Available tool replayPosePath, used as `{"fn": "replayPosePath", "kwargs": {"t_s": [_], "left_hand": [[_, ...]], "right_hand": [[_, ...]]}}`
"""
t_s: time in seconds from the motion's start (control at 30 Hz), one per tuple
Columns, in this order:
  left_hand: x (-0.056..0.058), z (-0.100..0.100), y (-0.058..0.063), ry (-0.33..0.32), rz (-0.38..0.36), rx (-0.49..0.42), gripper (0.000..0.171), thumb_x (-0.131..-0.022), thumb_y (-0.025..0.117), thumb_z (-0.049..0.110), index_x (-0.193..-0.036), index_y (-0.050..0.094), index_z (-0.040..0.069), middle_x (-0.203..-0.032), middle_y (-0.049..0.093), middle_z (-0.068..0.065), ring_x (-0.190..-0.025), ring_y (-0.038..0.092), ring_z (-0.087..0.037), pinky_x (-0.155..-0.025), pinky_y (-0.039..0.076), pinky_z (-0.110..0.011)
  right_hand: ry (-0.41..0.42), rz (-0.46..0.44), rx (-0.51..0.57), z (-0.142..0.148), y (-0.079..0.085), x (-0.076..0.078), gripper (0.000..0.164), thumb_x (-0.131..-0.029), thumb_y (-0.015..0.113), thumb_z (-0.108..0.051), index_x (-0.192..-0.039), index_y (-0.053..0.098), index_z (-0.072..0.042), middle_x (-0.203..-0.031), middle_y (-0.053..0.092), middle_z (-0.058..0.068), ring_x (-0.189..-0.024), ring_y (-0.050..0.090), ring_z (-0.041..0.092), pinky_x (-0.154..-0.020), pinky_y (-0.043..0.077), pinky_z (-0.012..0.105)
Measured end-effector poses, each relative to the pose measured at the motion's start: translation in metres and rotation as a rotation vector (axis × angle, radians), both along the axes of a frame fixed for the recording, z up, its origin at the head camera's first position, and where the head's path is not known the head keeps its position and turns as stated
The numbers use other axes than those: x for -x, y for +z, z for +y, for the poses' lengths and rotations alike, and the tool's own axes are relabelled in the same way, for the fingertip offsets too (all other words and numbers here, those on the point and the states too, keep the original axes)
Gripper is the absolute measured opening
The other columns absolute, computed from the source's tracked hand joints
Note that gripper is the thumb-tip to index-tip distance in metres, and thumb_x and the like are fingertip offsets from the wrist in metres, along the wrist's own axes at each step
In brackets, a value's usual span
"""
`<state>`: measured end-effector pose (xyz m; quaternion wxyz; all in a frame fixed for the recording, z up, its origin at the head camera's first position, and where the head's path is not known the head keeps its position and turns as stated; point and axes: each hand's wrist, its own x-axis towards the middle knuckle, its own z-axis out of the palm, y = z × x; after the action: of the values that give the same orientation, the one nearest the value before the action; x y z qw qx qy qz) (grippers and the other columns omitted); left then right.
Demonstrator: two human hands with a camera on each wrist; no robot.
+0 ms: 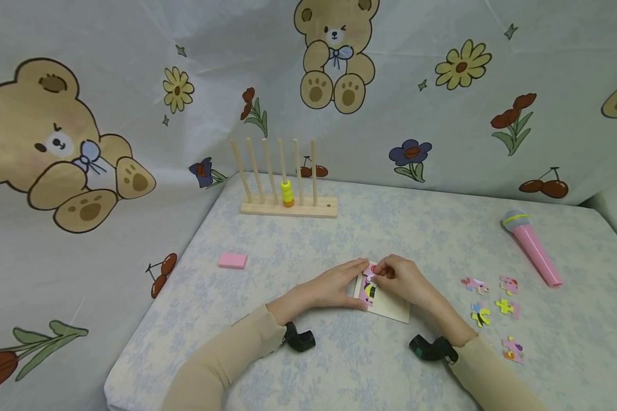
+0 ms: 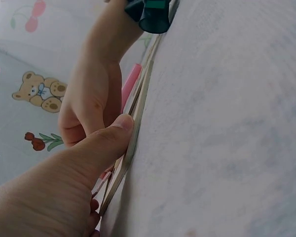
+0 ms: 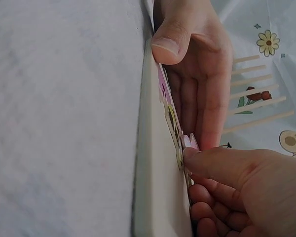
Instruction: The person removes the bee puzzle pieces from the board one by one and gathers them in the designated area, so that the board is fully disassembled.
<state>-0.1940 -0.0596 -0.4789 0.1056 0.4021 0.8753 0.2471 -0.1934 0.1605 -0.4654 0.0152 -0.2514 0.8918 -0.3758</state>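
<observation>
A wooden puzzle tray (image 1: 392, 306) lies on the table, with pink, yellow and black jigsaw pieces (image 1: 368, 293) along its left side. My left hand (image 1: 334, 285) holds the tray at that side, its thumb on the near edge and its fingers by the far corner. My right hand (image 1: 406, 281) reaches over from the right. Between its thumb and index finger it pinches a pinkish puzzle piece (image 3: 191, 141), right at the row of laid pieces. Fingers hide most of this piece, and whether it is seated I cannot tell.
Several loose puzzle pieces (image 1: 505, 307) lie to the right, below a pink toy microphone (image 1: 537, 251). A wooden peg stand (image 1: 288, 210) with yellow and orange beads (image 1: 287, 193) on one peg is at the back. A pink block (image 1: 232, 261) lies at left.
</observation>
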Motion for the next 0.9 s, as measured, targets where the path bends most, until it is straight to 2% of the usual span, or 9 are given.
{"fn": "replayPosePath", "kwargs": {"t_s": [0.47,0.57,0.77,0.9], "left_hand": [[0.0,-0.001,0.0,-0.008,0.001,-0.015,0.098,-0.082,0.069,0.051,-0.15,0.018,0.001,-0.155,0.018,-0.011,-0.141,0.013,-0.014,-0.11,0.016,-0.025],[0.0,-0.001,0.0,-0.008,0.005,-0.014,0.099,-0.082,0.069,0.051,-0.15,0.017,0.001,-0.155,0.017,-0.012,-0.141,0.013,-0.015,-0.111,0.015,-0.026],[0.001,0.0,0.0,-0.012,0.006,-0.014,0.099,-0.081,0.069,0.051,-0.149,0.018,0.0,-0.155,0.018,-0.012,-0.141,0.013,-0.015,-0.11,0.015,-0.025],[0.002,0.0,-0.001,-0.012,0.022,0.004,0.099,-0.081,0.068,0.052,-0.149,0.018,0.0,-0.155,0.017,-0.012,-0.141,0.012,-0.015,-0.11,0.014,-0.024]], "right_hand": [[0.01,0.141,0.014,0.0,-0.007,0.003,0.009,-0.079,0.073,-0.003,-0.084,0.066,-0.006,-0.078,0.057,-0.002,-0.067,0.051,0.011,-0.056,0.044,0.022],[0.018,0.153,-0.006,0.002,-0.002,0.002,0.009,-0.078,0.073,-0.003,-0.083,0.066,-0.007,-0.078,0.057,-0.002,-0.067,0.051,0.011,-0.056,0.045,0.022],[0.057,0.106,-0.064,0.022,0.018,-0.004,0.011,-0.077,0.073,-0.002,-0.081,0.066,-0.009,-0.077,0.057,-0.004,-0.067,0.05,0.008,-0.057,0.046,0.022],[0.028,0.165,-0.111,0.05,0.028,-0.008,0.012,-0.076,0.075,-0.002,-0.08,0.067,-0.01,-0.077,0.057,-0.006,-0.068,0.049,0.007,-0.057,0.046,0.023]]}}
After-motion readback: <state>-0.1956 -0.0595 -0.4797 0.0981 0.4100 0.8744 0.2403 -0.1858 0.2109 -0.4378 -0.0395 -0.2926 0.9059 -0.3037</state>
